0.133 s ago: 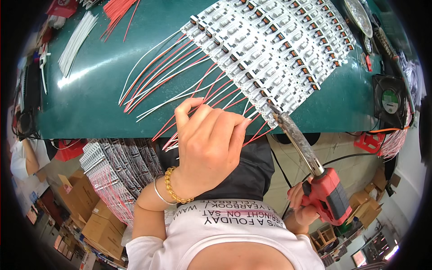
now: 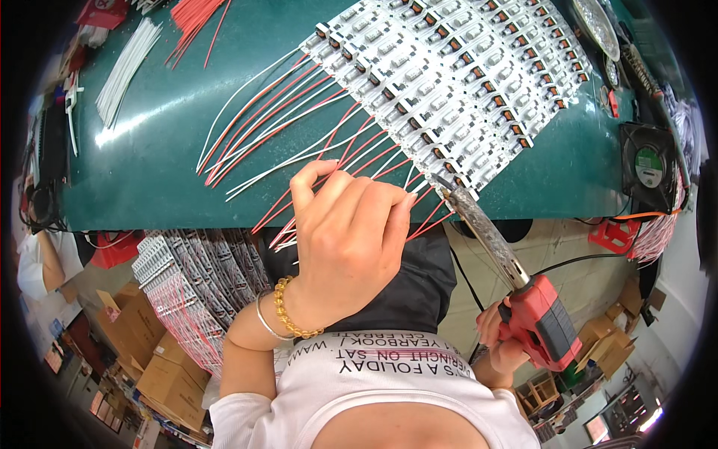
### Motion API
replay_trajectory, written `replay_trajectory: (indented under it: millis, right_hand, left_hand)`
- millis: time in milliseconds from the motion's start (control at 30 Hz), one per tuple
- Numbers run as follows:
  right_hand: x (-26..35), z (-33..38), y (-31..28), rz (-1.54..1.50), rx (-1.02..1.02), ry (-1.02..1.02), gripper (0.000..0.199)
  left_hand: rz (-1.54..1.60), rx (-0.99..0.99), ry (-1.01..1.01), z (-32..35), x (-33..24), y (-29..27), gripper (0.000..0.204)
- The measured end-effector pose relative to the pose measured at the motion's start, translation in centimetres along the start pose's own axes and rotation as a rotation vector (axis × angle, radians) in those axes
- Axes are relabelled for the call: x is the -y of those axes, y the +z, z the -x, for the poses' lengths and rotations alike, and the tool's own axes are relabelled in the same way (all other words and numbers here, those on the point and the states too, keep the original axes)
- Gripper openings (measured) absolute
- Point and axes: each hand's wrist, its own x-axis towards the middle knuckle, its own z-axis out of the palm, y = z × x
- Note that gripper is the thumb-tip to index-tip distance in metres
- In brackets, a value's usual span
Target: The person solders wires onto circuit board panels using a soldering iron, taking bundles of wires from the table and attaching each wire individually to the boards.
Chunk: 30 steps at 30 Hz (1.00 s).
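My right hand (image 2: 505,340) grips the handle of a red and black soldering gun (image 2: 546,323). The gun's dark tip meets the near edge of a sheet of white circuit boards (image 2: 449,82) bearing rows of small parts. Close to that tip, my left hand (image 2: 348,228) is closed, thumb against fingers, around a thin wire whose pinched end is mostly hidden. Several red and white wires (image 2: 280,123) fan out from the sheet's left edge, some passing under my left hand.
On the green table (image 2: 149,179) lie a bundle of white wires (image 2: 129,71) and a bundle of red wires (image 2: 196,26). A black fan (image 2: 648,168) stands at the right edge. Wired boards (image 2: 198,284) hang below left, near cardboard boxes (image 2: 172,378).
The soldering gun and my right hand have shifted slightly left, bringing the tip nearer my left fingertips. My left hand is almost unmoved.
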Motion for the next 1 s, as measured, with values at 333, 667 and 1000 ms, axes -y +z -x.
replay_trajectory:
  millis: [333,667,1000]
  right_hand:
    - [-0.2,0.3,-0.3,0.037,-0.104,0.028,0.071]
    - [-0.2,0.1,-0.2,0.027,-0.213,0.064,0.063]
    - [0.5,-0.9,0.4,-0.006,-0.04,-0.022,0.08]
  left_hand:
    - [-0.022,-0.015,-0.021,0.0,-0.2,0.4,0.015]
    - [-0.036,-0.019,-0.016,-0.1,-0.3,0.5,0.016]
    - [-0.021,-0.03,-0.01,0.1,-0.2,0.4,0.013]
